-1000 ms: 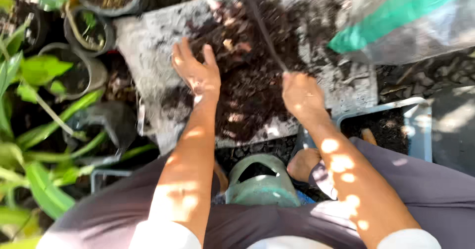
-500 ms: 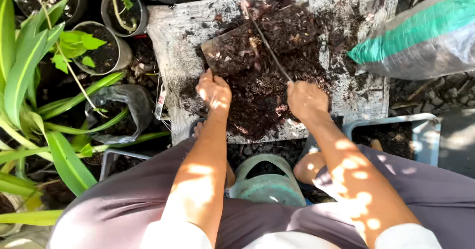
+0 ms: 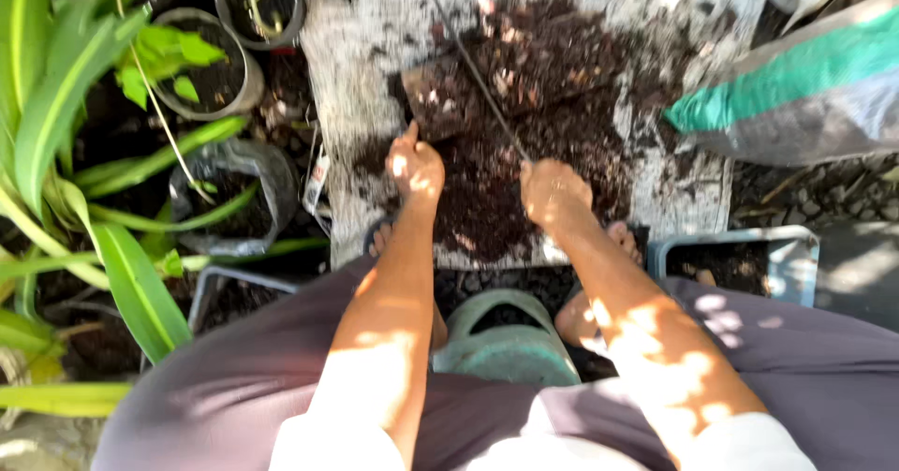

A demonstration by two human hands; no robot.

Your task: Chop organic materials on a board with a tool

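Dark soil [image 3: 524, 125] heaped; pots [image 3: 211, 68] left, sack [image 3: 796, 96] right.

We list dark brown soil [image 3: 524, 115], flecked with paler bits, on a grey-white sheet [image 3: 356, 78] smudged with dark patches. We note a thin dark tool handle [image 3: 473, 68] and a brownish blade [image 3: 433, 101]. We record a pale green pot [image 3: 510, 345], mauve-grey trousers [image 3: 234, 377] dappled with sunlight, and white sleeve edges [image 3: 337, 443]. We count a sack [image 3: 796, 96], grey with a teal-green band; a pale blue tray [image 3: 796, 256]; bright green leaves [image 3: 56, 106]; a black bag pot [image 3: 234, 195]; and a grey round pot [image 3: 201, 68].
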